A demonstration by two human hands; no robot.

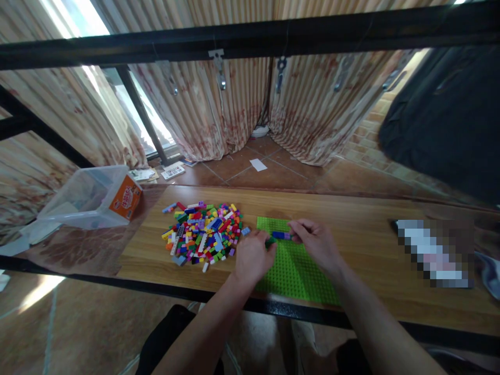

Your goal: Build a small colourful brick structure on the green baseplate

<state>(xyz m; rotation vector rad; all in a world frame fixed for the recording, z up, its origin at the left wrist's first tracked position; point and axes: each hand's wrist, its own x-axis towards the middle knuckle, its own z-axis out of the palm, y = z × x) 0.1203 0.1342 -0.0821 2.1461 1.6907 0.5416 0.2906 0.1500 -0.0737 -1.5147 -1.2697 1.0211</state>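
Observation:
A bright green baseplate (292,273) lies flat on the wooden table (363,219), near its front edge. My left hand (253,256) rests closed at the plate's left edge, fingers pinched on a small dark green brick (270,241). My right hand (315,242) is closed over the plate's upper part, pinching a short row of blue and purple bricks (282,235). The two hands nearly meet above the plate. A heap of mixed coloured bricks (203,233) lies on the table just left of the plate.
A clear plastic tub (84,200) with an orange label stands at the table's left end. A pixelated object (432,252) lies at the right. A black metal bar (250,39) crosses overhead. Curtains and a tiled floor lie beyond.

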